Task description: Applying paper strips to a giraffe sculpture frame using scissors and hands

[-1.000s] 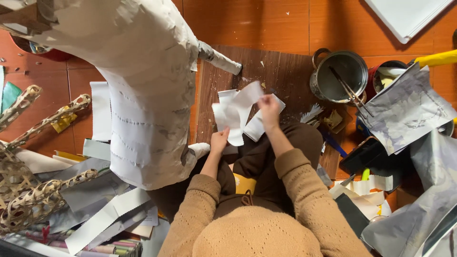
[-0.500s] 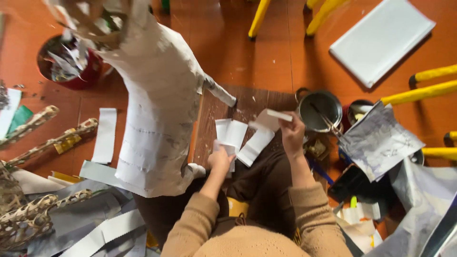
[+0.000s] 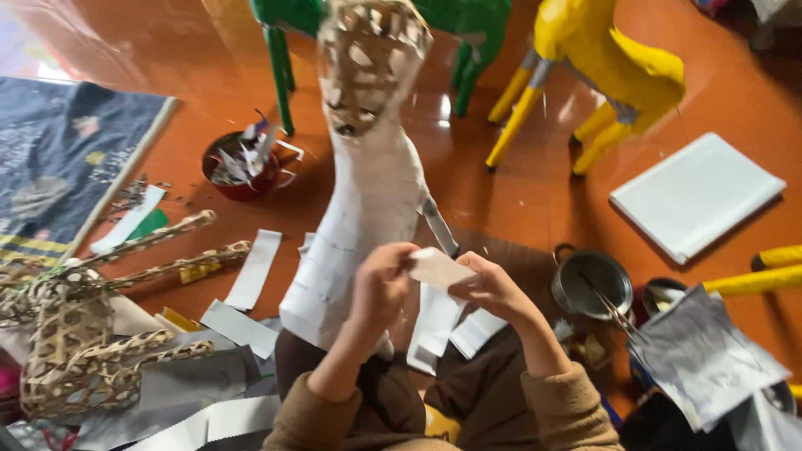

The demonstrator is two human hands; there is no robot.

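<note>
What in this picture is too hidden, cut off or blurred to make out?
- Head view: the paper strip is motion-blurred; any marks on it are unreadable.
- The left hand and right hand cover the strip's ends.
- Metal pot: contents unclear.
- Yellow figure: cut off by the top edge.

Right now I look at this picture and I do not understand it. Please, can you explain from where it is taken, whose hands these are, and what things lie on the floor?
The picture comes from a camera worn on a person's head, looking down. The left hand and right hand are that person's own. Together they hold a small piece of white paper. Behind them stands a woven animal frame, partly covered with paper. On the orange floor lie paper strips, a red bowl of scraps, a metal pot, a white sheet stack and a bare woven frame. Farther away stand a yellow animal figure and a green one.
</note>
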